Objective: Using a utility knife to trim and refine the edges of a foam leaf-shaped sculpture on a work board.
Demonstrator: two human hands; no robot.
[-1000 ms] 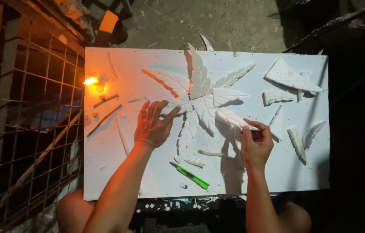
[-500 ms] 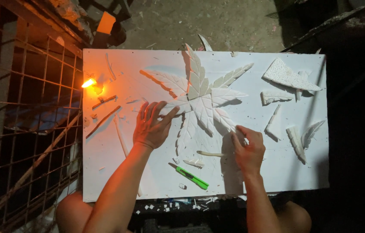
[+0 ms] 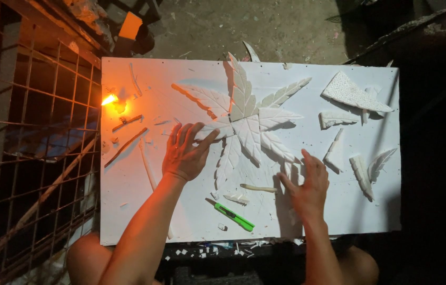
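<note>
green cutter [image 3: 234, 217] lies unused at the near edge of the white foam board [image 3: 144, 221] | left hand [image 3: 185, 153] flat, fingers spread on the foam leaf relief [image 3: 249, 124] mid-board | right hand [image 3: 307, 184] flat, fingers apart beside its lower leaflet | most leaflets look placed; loose cut pieces [image 3: 355, 95] wait farther right | small flame [image 3: 109, 99] far left

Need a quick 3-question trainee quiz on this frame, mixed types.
1. True or false: the left hand rests flat on the white foam board.
2. Which tool lies between the two forearms? A) green utility knife B) scissors C) brush
3. Fill in: the right hand touches the lower right of the carved ____.

Key: 1 true; 2 A; 3 leaf relief. Neither hand has a grip on anything.
</note>
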